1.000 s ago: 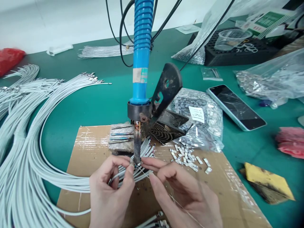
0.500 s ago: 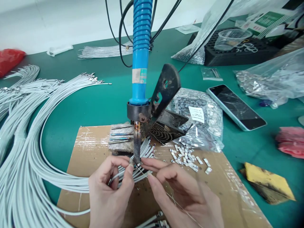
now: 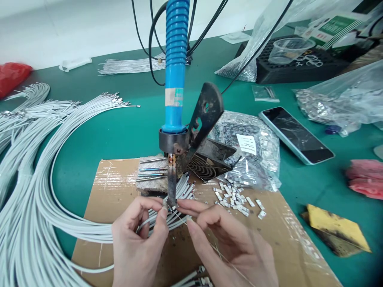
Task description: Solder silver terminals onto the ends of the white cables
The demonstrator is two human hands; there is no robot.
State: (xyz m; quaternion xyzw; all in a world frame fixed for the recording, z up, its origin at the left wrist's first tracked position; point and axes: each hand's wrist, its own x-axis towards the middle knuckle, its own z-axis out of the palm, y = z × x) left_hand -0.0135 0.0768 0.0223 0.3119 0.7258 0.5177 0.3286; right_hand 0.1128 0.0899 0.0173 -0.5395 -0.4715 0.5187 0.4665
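Observation:
A blue-handled soldering iron stands tip-down in a dark metal stand over a taped cardboard sheet. My left hand pinches the end of a white wire right at the iron's tip. My right hand pinches a thin strand of solder wire and brings its end to the same tip. Both hands' fingers are closed. A fan of white wire ends lies under the tip.
Large bundles of white wires curve across the green table on the left. Several small metal terminals lie on the cardboard beside a clear bag of them. A phone, yellow sponge, pink cloth and more bags sit right.
Hardly anything has moved. The view shifted slightly; both hands stay pinched at the iron's tip.

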